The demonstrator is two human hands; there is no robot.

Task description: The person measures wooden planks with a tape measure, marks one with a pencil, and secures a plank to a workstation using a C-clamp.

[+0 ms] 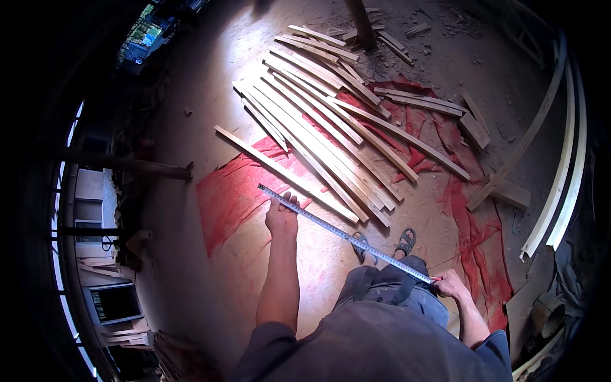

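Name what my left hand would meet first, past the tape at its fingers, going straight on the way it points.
Probably the lone wooden strip ahead of the left hand; it seems to lie lower, near the ground, so the hand might pass above it.

The view comes from the left one of two wide fisheye cameras worn side by side on the person's head. It looks steeply down and forward, over the dark shirt [382, 344], nearest at the lower edge, past the sandals [406, 242] to the floor [203, 286] and a post [361, 27] farther off at the top. The picture is upright and unmirrored, so the left hand [282, 215] appears left of the right hand [450, 284]. Straight edges bend toward the black rim, as the long boards [555, 191] show.
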